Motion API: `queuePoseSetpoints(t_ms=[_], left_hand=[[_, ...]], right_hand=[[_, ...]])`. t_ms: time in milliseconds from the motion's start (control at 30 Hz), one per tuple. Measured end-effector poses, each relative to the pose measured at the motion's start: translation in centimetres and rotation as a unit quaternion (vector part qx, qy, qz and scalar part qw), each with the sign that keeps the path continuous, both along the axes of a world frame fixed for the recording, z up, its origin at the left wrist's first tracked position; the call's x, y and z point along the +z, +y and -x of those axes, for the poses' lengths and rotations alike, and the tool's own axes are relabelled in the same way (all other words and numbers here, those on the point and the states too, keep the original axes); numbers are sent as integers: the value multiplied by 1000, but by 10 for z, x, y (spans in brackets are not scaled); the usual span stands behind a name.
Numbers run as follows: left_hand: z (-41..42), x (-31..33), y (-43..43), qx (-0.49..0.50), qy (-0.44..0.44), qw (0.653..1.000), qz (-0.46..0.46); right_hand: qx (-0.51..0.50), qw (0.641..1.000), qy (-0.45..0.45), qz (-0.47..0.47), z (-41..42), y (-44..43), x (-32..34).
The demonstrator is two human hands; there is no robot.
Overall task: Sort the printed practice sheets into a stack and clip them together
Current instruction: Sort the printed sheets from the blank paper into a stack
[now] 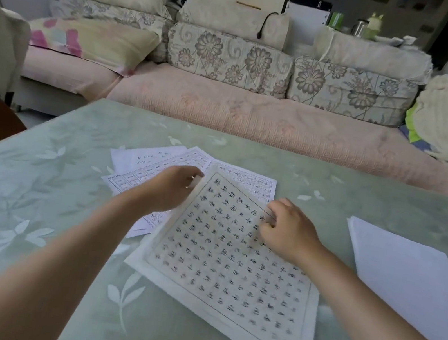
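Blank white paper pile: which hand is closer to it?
Right. The right hand holds a corner of the printed grid sheet, beside the blank white paper pile; the left hand is farther left.

Two hands at frame centre: left hand [172,188], right hand [289,231]. At least five overlapping printed sheets [230,266]. One blank paper pile [412,278], right.

Matt paper sheets [231,260] lie on a glossy, smooth tabletop [34,197].
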State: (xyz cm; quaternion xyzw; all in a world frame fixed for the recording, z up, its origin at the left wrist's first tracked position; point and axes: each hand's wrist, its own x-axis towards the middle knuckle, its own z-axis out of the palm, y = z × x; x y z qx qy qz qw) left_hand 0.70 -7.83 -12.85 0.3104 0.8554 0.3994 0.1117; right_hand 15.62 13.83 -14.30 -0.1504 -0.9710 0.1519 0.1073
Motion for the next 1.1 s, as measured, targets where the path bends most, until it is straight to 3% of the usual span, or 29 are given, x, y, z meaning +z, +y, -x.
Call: queuePoseSetpoints(t_ms=[100,233,300,400,500,600,800,933,1000,1100], left_hand=[[-11,9,8,-2,-65,996,-63],[-7,6,11,44,-149,979,-134],[-1,1,14,92,-138,977,-137],[7,-11,14,158,-1,987,40],[6,-21,18,166,-6,973,163],[4,-25,29,158,-14,968,197],[-1,-17,52,187,-160,968,55],[-4,-17,52,165,-300,939,-23],[-6,-19,52,133,-301,944,-21],[-8,-18,49,106,-229,968,3]], right_hand=[[-16,999,-23,27,1,-1,0],[-30,975,-62,209,1,9,-1],[-57,964,-50,255,2,15,-1],[-156,950,-21,269,5,33,-10],[-244,929,11,280,5,46,-22],[-294,922,16,252,8,49,-29],[-335,915,34,223,25,44,-32],[-297,929,34,219,28,32,-34],[-268,932,30,242,27,29,-34],[-259,921,49,286,25,29,-30]])
